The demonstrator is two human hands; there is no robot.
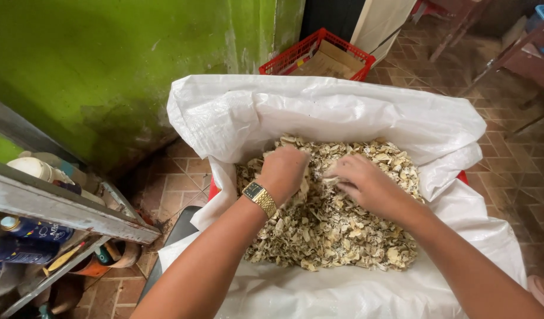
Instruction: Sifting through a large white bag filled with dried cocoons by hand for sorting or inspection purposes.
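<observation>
Closest to us, our two bare forearms reach out from the six o'clock edge toward the middle of the view. On the left wrist we wear a gold-coloured wristwatch. Our left hand is curled into a loose fist, knuckles up, closed on a clump of the dried pale flakes. Just beside it, at about three o'clock from it, our right hand lies palm down on the heap with its fingers drawn together and pressed into the flakes; whether it actually holds any we cannot tell, since the fingertips are sunk in the pile.

The flakes fill the mouth of a big white woven sack, whose rim is rolled outward all round; the heap sits in the centre of the view, touching both hands. A strip of something red peeks from under the sack at three o'clock, perhaps a crate.

At eight o'clock a grey metal shelf carries bottles and cans. Farther off, at eleven o'clock, rises a green wall, and at twelve o'clock a red plastic basket with cardboard stands on the brick-tiled floor.
</observation>
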